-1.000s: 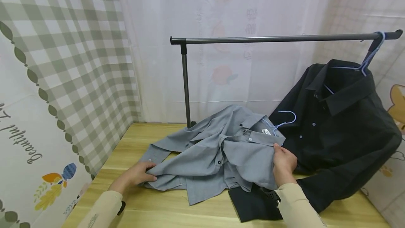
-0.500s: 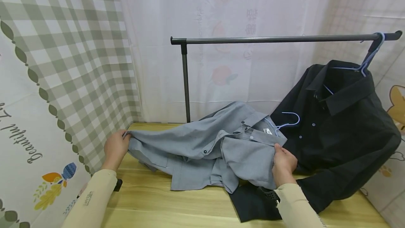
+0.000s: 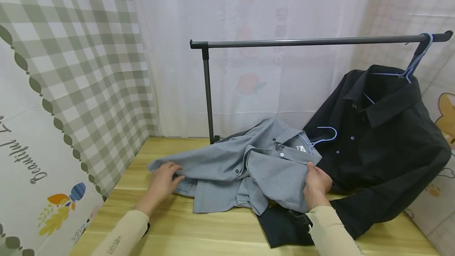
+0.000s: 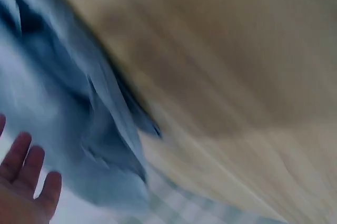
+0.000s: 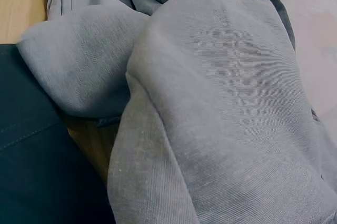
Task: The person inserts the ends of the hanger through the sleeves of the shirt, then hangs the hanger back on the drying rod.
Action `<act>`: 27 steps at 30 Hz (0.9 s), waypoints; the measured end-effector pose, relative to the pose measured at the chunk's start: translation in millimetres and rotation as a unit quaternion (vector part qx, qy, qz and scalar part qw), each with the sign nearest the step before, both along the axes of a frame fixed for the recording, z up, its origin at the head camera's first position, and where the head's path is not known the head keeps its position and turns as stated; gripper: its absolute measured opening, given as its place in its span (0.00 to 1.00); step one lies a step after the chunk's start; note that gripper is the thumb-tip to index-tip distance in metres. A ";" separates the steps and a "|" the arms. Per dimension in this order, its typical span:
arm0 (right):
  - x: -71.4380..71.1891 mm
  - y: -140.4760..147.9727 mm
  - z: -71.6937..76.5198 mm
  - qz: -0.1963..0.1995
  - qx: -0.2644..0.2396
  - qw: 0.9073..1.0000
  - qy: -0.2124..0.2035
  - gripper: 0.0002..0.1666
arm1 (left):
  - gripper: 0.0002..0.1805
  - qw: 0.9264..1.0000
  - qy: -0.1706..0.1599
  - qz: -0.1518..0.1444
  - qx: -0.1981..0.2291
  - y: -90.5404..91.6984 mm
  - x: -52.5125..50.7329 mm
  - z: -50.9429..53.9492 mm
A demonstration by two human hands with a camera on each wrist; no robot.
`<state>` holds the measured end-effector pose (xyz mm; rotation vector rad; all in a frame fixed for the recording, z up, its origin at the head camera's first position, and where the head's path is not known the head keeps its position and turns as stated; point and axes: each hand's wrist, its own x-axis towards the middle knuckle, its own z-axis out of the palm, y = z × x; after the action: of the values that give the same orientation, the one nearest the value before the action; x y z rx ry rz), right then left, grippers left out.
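Note:
A grey button-up shirt [image 3: 217,161] lies crumpled across the table, its collar toward the right. A blue hanger [image 3: 321,140] sticks out of the collar by its hook. My right hand [image 3: 317,183] pinches the shirt near its shoulder, below the collar; that hand is out of sight in the right wrist view, where grey cloth [image 5: 226,97] fills most of the picture. My left hand [image 3: 162,185] is by the shirt's left end with fingers relaxed and apart. In the left wrist view its fingers [image 4: 30,168] are loosely spread beside the blurred cloth, gripping nothing.
A black shirt [image 3: 387,141] hangs on another blue hanger [image 3: 414,66] at the right end of a dark metal rail [image 3: 302,43]. Its sleeve [image 3: 284,228] lies on the wooden table [image 3: 199,234]. A checked cloth [image 3: 103,50] borders the left side.
My left hand gripped the grey shirt's left end, drew it out to the left, then let go and came back to the right and down. My right hand stays at the shoulder.

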<state>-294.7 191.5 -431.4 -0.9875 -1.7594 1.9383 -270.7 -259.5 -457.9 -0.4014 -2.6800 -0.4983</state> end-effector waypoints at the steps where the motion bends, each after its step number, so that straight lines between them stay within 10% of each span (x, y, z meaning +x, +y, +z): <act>1: 0.1 -0.2 0.0 -0.001 0.001 1.000 0.000 0.29 | 0.17 1.000 -0.017 -0.016 -0.009 7.6 2.4 -2.9; 11: 3.0 -4.3 -4.0 -0.014 -0.029 0.999 -0.017 0.28 | 0.42 0.972 -0.216 -0.072 -0.049 57.0 16.1 -15.9; 27: 6.4 -6.5 -6.2 -0.024 -0.049 0.998 -0.022 0.27 | 0.19 0.983 -0.142 -0.073 -0.090 64.1 10.5 -26.9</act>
<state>-288.3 185.0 -437.6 -1.1033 -1.6626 2.0033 -260.2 -195.4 -484.8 -0.6260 -2.9989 -0.3789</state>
